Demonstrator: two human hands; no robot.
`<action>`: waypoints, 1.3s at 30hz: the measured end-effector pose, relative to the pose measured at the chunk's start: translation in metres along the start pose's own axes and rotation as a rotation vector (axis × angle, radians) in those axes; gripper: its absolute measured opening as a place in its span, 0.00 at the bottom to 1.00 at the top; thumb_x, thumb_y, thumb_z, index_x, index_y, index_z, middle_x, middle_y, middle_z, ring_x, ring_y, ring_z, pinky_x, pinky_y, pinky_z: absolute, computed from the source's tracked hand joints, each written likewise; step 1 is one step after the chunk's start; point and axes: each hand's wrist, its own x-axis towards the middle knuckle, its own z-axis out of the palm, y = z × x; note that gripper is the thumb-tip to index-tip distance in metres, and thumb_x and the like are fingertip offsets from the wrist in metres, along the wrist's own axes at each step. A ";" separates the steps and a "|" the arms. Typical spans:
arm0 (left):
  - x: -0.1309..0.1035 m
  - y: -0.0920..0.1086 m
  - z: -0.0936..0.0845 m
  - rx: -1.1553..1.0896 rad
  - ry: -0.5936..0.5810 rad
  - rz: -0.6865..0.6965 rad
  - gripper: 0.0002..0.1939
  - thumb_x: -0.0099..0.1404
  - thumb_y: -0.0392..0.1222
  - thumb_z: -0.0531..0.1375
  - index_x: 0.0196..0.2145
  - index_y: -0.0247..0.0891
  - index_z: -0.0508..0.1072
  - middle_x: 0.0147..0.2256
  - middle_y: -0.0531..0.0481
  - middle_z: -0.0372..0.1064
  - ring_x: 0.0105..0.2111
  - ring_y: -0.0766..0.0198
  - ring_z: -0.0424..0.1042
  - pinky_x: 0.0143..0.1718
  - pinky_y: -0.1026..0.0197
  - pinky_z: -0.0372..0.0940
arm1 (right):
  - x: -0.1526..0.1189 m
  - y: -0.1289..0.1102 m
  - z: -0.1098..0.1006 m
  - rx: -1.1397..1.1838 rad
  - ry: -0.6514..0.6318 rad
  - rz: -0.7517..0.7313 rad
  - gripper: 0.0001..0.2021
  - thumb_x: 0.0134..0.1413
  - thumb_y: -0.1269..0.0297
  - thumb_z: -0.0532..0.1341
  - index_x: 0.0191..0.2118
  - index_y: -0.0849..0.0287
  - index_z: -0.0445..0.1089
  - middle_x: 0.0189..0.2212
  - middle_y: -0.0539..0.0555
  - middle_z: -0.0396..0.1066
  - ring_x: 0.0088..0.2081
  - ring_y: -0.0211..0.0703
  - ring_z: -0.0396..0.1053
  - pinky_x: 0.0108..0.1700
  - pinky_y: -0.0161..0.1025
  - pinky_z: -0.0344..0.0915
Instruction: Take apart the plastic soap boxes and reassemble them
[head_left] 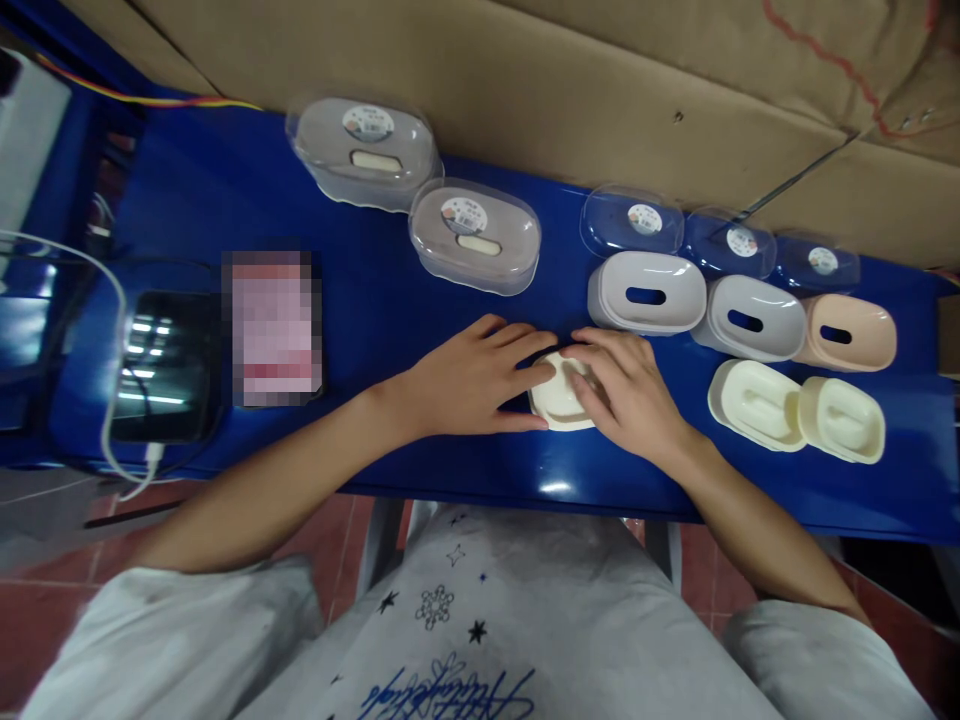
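In front of me a cream plastic tray piece (562, 392) with rounded ends rests on the blue table. My left hand (480, 380) holds its left side, fingers stretched across the rim. From the right, my right hand (634, 395) curls its fingers over the other end, hiding part of the piece. To the right of my hands lie two similar cream pieces, one a long tray (750, 410) and the other a shorter piece (847, 420) overlapping its end.
Behind the cream pieces stand a white slotted shell (649, 275), a grey one (757, 300) and a peach one (855, 325), with clear labelled lids (634, 225) behind. Two lidded boxes (476, 235) stand at back left. A phone (161, 370) and a pixelated object (274, 330) lie left.
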 end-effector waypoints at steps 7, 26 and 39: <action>-0.001 -0.003 -0.004 0.105 0.041 -0.040 0.31 0.75 0.66 0.61 0.55 0.34 0.77 0.63 0.33 0.72 0.57 0.41 0.75 0.54 0.43 0.68 | 0.004 0.003 0.000 -0.028 -0.020 -0.007 0.18 0.77 0.58 0.57 0.65 0.55 0.67 0.61 0.64 0.75 0.62 0.61 0.72 0.61 0.57 0.66; -0.002 -0.005 -0.010 -0.050 -0.046 -0.039 0.30 0.71 0.62 0.68 0.57 0.33 0.75 0.57 0.35 0.71 0.51 0.44 0.75 0.56 0.45 0.68 | 0.001 0.004 0.002 -0.006 -0.005 -0.089 0.20 0.75 0.61 0.59 0.67 0.57 0.65 0.62 0.66 0.74 0.64 0.61 0.72 0.63 0.60 0.70; -0.003 -0.001 -0.018 -0.292 -0.142 -0.061 0.41 0.68 0.62 0.71 0.68 0.40 0.64 0.57 0.39 0.71 0.57 0.43 0.71 0.61 0.46 0.59 | 0.004 0.006 -0.010 -0.104 0.264 -0.038 0.15 0.72 0.67 0.59 0.60 0.53 0.71 0.58 0.62 0.77 0.60 0.58 0.74 0.62 0.58 0.69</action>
